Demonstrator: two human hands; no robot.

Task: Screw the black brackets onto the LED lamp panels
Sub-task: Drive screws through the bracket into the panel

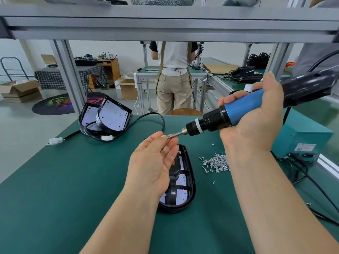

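An LED lamp panel (185,187) in a black oval housing lies on the green mat in front of me, with a black bracket (174,194) across it. My left hand (152,162) hovers above the panel, palm up, and its fingertips pinch a small screw (168,137) at the bit of the screwdriver. My right hand (256,116) grips the blue and black electric screwdriver (229,114), which points left and slightly down. A pile of silver screws (217,163) lies right of the panel.
A stack of lamp panels (108,116) with black cables and white connectors stands at the back left of the mat. A teal power box (300,142) with cables sits on the right. An aluminium frame runs overhead. A person stands at another bench behind.
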